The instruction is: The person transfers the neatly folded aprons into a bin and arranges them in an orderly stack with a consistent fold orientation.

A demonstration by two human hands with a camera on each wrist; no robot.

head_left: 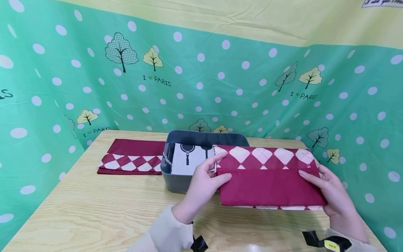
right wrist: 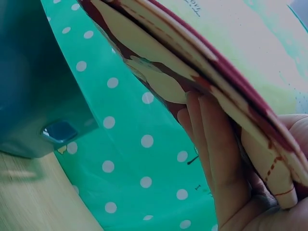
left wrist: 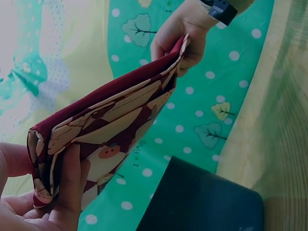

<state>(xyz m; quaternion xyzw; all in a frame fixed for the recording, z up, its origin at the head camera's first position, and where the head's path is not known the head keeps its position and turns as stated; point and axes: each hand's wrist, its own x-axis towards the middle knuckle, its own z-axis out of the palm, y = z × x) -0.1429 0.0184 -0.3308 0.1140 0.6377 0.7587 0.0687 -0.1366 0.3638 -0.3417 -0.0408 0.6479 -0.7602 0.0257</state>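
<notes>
A folded maroon cloth (head_left: 270,187) with a band of white diamonds is held up flat between both hands, overlapping the right part of a dark grey bin (head_left: 177,183) in the head view. My left hand (head_left: 201,183) grips its left end, thumb on the front and fingers behind. The right hand (head_left: 337,192) grips the other end the same way. In the left wrist view, the cloth's stacked layers (left wrist: 108,110) show edge-on, with a small orange face print on the back. The right wrist view has my right fingers (right wrist: 216,149) lying along the diamond-patterned underside.
Inside the bin lies a white folded item (head_left: 179,162) with black drawings. To the bin's left, another folded maroon cloth with diamonds (head_left: 135,147) rests on the wooden table (head_left: 104,210). A green dotted curtain (head_left: 214,91) hangs behind the table and along both sides.
</notes>
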